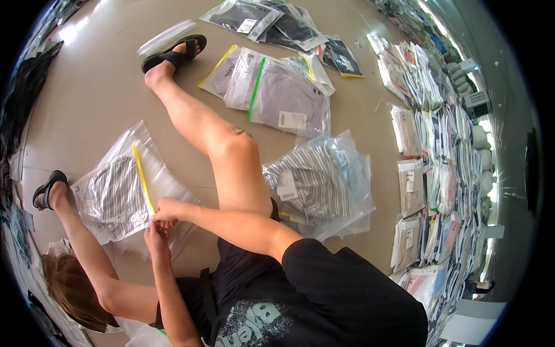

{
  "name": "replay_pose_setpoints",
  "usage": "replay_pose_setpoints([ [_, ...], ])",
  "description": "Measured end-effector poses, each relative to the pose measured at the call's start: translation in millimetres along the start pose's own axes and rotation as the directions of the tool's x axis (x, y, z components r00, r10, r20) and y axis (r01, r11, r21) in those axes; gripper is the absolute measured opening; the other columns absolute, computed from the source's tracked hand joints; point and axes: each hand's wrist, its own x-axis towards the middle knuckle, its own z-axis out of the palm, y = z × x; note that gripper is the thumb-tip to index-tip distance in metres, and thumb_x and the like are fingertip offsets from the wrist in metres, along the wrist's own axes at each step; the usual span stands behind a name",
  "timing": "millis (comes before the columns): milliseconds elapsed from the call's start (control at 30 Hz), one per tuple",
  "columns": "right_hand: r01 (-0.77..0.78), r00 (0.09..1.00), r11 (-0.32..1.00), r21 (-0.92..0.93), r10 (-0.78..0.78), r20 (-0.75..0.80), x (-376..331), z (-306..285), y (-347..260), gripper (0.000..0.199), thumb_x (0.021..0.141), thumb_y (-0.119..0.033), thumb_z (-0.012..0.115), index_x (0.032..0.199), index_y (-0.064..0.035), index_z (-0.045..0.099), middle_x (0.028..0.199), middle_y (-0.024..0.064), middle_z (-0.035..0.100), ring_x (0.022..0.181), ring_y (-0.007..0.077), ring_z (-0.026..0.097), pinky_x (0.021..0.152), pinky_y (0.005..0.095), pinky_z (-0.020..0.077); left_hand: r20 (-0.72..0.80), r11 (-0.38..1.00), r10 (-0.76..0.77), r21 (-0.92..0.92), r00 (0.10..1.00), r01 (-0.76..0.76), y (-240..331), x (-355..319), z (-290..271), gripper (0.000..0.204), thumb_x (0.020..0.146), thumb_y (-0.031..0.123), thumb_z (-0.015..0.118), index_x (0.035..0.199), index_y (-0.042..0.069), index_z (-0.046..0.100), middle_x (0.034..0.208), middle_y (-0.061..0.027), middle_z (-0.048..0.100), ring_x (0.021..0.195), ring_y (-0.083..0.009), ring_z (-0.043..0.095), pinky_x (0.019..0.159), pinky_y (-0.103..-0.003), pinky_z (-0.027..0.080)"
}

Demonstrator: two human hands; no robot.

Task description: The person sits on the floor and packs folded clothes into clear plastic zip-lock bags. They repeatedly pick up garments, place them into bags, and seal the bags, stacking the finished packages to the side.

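Beige floor tiles (104, 92) spread under a seated person who works with legs stretched out, a black sandal on each foot: one sandal (47, 188) at far left, the other (174, 53) near the top.

Between the legs lies a clear zip bag (124, 194) holding a folded striped garment (115, 196), its yellow zip strip (142, 178) running down the right side of the garment. Both hands meet at the lower end of that strip. The left hand (156, 236), coming up from the lower edge, has its fingers closed narrowly in a pinch on the bag's edge just below the strip. The right hand (166, 210), reaching across from the right, touches it from above, fingers curled tight on the strip's end.

Right of the raised knee sits a loose heap of bagged striped shirts (318, 182) with a white tag showing. Above it, well apart from the hands, lie grey garments in bags (272, 87), one with a green strip and others with yellow strips, and beyond them darker packs (272, 20) at the top edge. An empty clear sleeve (166, 36) lies beside the upper sandal.

Along the right side, rows of packed clothing (428, 144) stand in overlapping stacks, curving toward the rim.
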Motion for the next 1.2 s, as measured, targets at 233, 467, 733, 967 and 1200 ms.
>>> replay_pose_setpoints([
  [233, 0.087, 0.977, 0.949, -0.302, -0.141, -0.160, 46.9, -10.9, 31.7, 0.036, 0.099, -0.027, 0.073, 0.079, 0.0031, 0.076, 0.071, 0.0159, 0.075, 0.059, 0.0233, 0.072, 0.053, 0.0388, 0.0556, 0.036, 0.998, -0.043, 0.045, 0.998, 0.041, -9.2, -4.7, -17.0, 0.037, 0.115, 0.031, 0.056, 0.086, 0.009, 0.052, 0.071, 0.0018, 0.049, 0.056, -0.0089, 0.046, 0.050, -0.026, 0.035],
  [467, 0.023, 0.773, 0.865, -0.502, -0.334, -0.540, 74.1, -85.0, -4.5, 0.038, 0.092, -0.035, 0.078, 0.092, 0.0034, 0.079, 0.084, 0.0251, 0.077, 0.082, 0.0405, 0.078, 0.079, 0.0506, 0.0611, 0.165, 0.872, -0.133, 0.488, 0.977, 0.037, -3.2, -49.8, -63.0, 0.045, 0.113, 0.038, 0.059, 0.079, 0.009, 0.050, 0.062, 0.0004, 0.043, 0.047, -0.0139, 0.047, 0.044, -0.031, 0.037],
  [733, 0.011, 0.658, 0.868, -0.497, -0.381, -0.650, 72.9, -112.4, 6.2, 0.033, 0.090, -0.033, 0.077, 0.083, -0.0007, 0.081, 0.089, 0.0274, 0.076, 0.091, 0.0434, 0.077, 0.084, 0.0528, 0.0598, 0.178, 0.571, -0.135, 0.818, 0.975, -0.070, -0.1, -53.8, -81.0, 0.051, 0.108, 0.041, 0.064, 0.076, 0.001, 0.062, 0.061, -0.0062, 0.057, 0.049, -0.0184, 0.059, 0.048, -0.037, 0.045],
  [967, 0.145, 0.740, 0.852, -0.503, -0.431, -0.516, 40.1, -111.1, -14.1, 0.034, 0.092, -0.033, 0.073, 0.086, -0.0002, 0.080, 0.081, 0.0238, 0.076, 0.079, 0.0406, 0.077, 0.072, 0.0500, 0.0586, 0.338, 0.017, 0.517, 0.914, 0.786, -0.405, 48.1, -56.8, -3.3, 0.048, 0.094, 0.046, 0.081, 0.097, 0.002, 0.064, 0.089, -0.0202, 0.071, 0.086, -0.0427, 0.070, 0.077, -0.052, 0.055],
  [1200, -0.014, 0.938, 0.773, -0.635, -0.210, -0.276, -13.5, -83.5, -49.3, 0.041, 0.096, -0.041, 0.073, 0.086, -0.0019, 0.079, 0.080, 0.0189, 0.077, 0.075, 0.0363, 0.075, 0.072, 0.0464, 0.0576, 0.388, -0.112, 0.436, 0.919, 0.812, -0.379, 4.6, -2.4, -13.4, 0.026, 0.102, 0.029, 0.068, 0.102, 0.007, 0.057, 0.090, -0.0150, 0.071, 0.081, -0.0392, 0.072, 0.069, -0.051, 0.057],
])
